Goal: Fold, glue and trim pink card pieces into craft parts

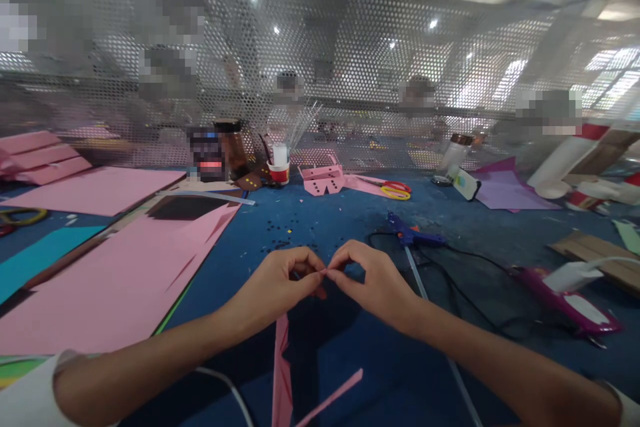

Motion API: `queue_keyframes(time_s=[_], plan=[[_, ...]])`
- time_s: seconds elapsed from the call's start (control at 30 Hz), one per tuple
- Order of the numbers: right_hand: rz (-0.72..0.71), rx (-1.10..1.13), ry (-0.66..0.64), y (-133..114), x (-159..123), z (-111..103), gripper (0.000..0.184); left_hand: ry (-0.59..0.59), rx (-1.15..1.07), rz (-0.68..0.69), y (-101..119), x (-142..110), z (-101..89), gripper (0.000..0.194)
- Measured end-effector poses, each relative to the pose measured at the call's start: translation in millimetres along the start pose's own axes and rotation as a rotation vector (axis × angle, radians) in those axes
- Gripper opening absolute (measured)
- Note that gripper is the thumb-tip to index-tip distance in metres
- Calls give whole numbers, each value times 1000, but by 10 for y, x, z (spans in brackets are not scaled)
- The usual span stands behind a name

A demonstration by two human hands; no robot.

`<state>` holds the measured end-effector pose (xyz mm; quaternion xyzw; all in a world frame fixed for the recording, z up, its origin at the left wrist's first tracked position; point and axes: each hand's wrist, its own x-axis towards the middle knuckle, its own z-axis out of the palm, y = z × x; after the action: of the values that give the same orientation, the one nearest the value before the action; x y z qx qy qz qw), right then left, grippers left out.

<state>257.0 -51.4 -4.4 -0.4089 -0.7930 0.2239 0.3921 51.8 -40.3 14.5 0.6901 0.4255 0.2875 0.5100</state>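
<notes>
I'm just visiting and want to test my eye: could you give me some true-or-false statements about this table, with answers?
1. The left hand and right hand have their pinched fingertips close together. True; anything held there is too small to tell.
2. The blue glue gun lies left of both hands. False: the blue glue gun is farther back, right of the fingertips.
3. The scissors near the perforated screen have one red and one yellow handle. True.
4. The narrow pink strips are beyond the hands. False: the narrow pink strips are on the near side.
5. A white plug sits on the magenta power strip. True.
</notes>
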Motion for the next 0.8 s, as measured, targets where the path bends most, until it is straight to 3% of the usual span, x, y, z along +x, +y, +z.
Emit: queue_keyframes(time_s=[0.23, 0.57, 0.8], plan=[[88, 41, -78, -52, 24, -16, 6, 11, 67, 11, 5, -6, 11, 13], [17, 14, -104, -9, 26, -2, 13, -7, 90, 19, -32, -15, 33, 6], [70, -1, -175, -21, 19, -12, 7, -2, 103, 19, -51, -13, 45, 5]])
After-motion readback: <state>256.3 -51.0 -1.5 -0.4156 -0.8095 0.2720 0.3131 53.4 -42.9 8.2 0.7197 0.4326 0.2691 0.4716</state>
